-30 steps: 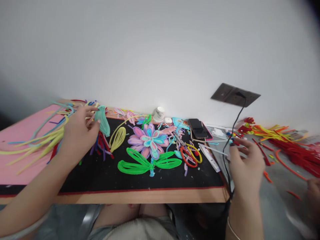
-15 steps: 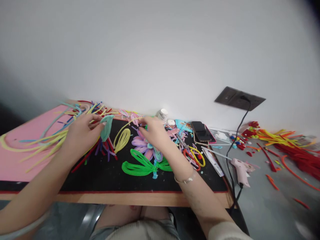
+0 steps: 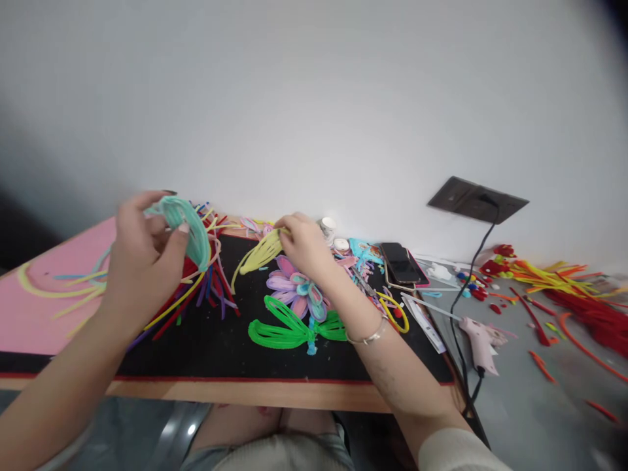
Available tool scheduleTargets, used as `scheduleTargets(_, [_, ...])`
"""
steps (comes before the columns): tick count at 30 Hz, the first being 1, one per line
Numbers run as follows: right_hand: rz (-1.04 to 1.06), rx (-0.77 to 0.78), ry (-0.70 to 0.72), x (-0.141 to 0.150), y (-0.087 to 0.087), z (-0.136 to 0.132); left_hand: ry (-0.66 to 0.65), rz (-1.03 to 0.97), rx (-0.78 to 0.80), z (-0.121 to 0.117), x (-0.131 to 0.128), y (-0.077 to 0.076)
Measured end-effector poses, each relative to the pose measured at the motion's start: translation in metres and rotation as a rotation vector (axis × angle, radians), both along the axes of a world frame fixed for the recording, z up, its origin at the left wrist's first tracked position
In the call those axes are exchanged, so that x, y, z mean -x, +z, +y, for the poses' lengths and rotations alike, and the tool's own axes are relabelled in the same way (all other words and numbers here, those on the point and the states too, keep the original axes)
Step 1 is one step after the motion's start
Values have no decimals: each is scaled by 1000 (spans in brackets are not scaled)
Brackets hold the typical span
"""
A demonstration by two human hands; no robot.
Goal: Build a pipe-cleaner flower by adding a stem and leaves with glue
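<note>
My left hand (image 3: pixel 152 255) is closed on a mint-green looped pipe-cleaner petal (image 3: pixel 189 229), lifted above the heap of loose pipe cleaners (image 3: pixel 209 288). A yellow looped pipe-cleaner petal (image 3: pixel 262 252) hangs from my right hand (image 3: pixel 304 242), whose fingers pinch its end. Below that hand, on the black mat (image 3: pixel 210 356), lies a pipe-cleaner flower (image 3: pixel 299 288) in purple, pink and blue, partly covered by my right forearm. Bright green looped leaves (image 3: pixel 277 333) spread from its short blue stem (image 3: pixel 311 340).
A pink sheet (image 3: pixel 29 320) covers the table's left part. Toward the right are a phone (image 3: pixel 397 261), yellow-handled scissors (image 3: pixel 397 314) and a pink glue gun (image 3: pixel 479 340) with a black cord (image 3: pixel 456 307). A white cup (image 3: pixel 328 227) stands by the wall. Red pipe cleaners (image 3: pixel 593 320) lie far right.
My right hand has come from the right side, left the glue gun's area, and taken hold of the yellow petal, lifting it. My left hand has raised the mint petal and turned it.
</note>
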State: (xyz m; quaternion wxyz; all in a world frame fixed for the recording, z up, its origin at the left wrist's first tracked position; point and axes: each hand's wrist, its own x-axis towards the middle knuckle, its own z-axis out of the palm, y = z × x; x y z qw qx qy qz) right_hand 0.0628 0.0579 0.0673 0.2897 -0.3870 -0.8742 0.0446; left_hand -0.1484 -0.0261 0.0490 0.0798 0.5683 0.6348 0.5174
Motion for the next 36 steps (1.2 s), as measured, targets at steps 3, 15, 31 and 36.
scheduleTargets(3, [131, 8, -73, -35, 12, -21, -108, -47, -32, -2, -4, 4])
scheduleTargets(15, [518, 138, -305, -97, 3, -100, -641, 198, 409, -19, -87, 11])
scheduleTargets(31, [837, 840, -110, -110, -39, -136, -967, 218, 418, -34, -120, -3])
scheduleTargets(36, [815, 851, -268, -117, -49, -145, -896, 223, 444, -38, -108, -8])
